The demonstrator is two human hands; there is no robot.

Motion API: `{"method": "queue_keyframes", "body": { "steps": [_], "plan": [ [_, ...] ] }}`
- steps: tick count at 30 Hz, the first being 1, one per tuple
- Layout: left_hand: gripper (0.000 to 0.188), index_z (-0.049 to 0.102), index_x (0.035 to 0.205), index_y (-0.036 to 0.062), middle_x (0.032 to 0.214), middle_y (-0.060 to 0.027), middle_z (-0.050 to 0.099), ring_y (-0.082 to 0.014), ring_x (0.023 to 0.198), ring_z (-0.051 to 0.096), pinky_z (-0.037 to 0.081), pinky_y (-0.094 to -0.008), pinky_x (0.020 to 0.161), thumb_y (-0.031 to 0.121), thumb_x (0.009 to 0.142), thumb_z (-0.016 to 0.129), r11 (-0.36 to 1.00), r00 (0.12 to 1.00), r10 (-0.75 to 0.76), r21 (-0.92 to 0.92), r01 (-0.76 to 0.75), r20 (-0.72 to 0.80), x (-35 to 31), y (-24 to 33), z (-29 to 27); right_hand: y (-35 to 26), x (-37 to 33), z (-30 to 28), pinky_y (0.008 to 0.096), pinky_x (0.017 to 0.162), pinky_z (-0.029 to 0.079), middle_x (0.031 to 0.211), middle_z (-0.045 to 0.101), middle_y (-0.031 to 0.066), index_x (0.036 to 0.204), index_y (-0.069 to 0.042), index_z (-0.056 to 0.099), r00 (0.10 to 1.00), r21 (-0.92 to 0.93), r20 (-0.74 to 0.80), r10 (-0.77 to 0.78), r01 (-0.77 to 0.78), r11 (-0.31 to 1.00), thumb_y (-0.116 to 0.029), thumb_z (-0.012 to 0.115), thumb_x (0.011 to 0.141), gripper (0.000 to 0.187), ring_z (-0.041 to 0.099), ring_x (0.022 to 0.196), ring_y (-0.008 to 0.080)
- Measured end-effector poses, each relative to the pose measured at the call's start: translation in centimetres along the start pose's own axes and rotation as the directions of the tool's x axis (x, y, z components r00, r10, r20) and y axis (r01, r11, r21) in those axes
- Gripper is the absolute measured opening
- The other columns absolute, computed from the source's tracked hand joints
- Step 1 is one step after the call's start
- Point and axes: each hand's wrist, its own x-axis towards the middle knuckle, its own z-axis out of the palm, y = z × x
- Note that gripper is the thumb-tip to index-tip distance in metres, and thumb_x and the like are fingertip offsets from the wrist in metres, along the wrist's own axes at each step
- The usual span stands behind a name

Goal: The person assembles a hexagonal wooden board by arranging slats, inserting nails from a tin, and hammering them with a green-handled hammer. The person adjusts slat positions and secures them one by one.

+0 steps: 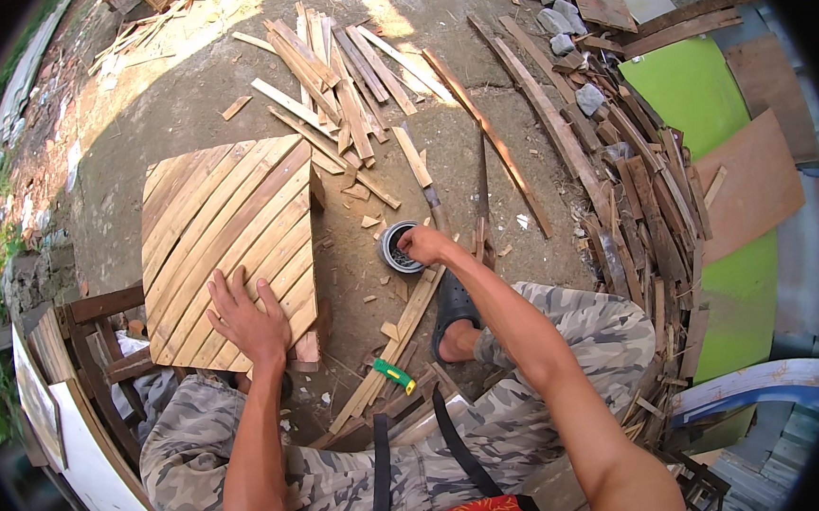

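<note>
My left hand [249,316] lies flat with fingers spread on a square top of diagonal wooden slats [226,211], which stands in front of me on the left. To its right, a small round metal can [389,253] sits on the ground with small dark pieces inside, too small to name surely. My right hand [425,245] reaches over the can's rim, its fingers drawn together at the opening. What they hold, if anything, is hidden. Close by the can lie thin wooden strips [371,386] and a green-and-yellow handle-like object [394,375].
Loose wooden slats [331,81] are heaped ahead. A long tool with a pale wooden handle [412,156] lies beyond the can, near a long dark strip [481,184]. Scrap wood [647,191] and green panels [688,94] line the right side. My shoe [456,309] is beside the can.
</note>
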Motion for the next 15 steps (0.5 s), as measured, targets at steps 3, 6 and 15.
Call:
{"method": "queue_keyframes", "body": {
  "steps": [3,6,15],
  "plan": [
    [0.045,0.054,0.143,0.0111,0.162,-0.0162,0.036,-0.0351,0.153,0.027,0.014,-0.0592,0.121,0.031,0.102,0.056,1.000,1.000,0.002,0.003,-0.002,0.007,0.1,0.1,-0.1,-0.5,2.4,3.0,0.0419,0.085,0.058,0.113,0.074,0.0224,0.109,0.004,0.075,0.988,-0.212,-0.109,0.110,-0.131,0.969,-0.006,0.063,0.081,0.032,0.073,0.102,0.0350],
    [0.045,0.054,0.142,0.0105,0.161,-0.0170,0.036,-0.0359,0.153,0.027,0.014,-0.0594,0.121,0.031,0.102,0.056,1.000,1.000,-0.002,0.011,0.001,0.016,0.1,0.1,-0.2,0.6,5.0,5.9,0.0440,0.089,0.058,0.117,0.072,0.0241,0.109,0.003,0.075,0.915,-0.104,-0.250,0.316,-0.350,0.931,-0.016,0.065,0.088,0.029,0.071,0.109,0.0364],
    [0.046,0.055,0.142,0.0112,0.161,-0.0171,0.035,-0.0355,0.153,0.026,0.013,-0.0596,0.121,0.032,0.101,0.058,1.000,1.000,-0.009,-0.002,0.009,0.029,0.1,0.1,-0.3,6.0,10.6,11.0,0.0445,0.095,0.054,0.124,0.071,0.0200,0.117,-0.003,0.074,0.892,-0.059,-0.357,0.278,-0.318,0.946,-0.018,0.054,0.098,0.031,0.070,0.113,0.0321]
  ]
}}
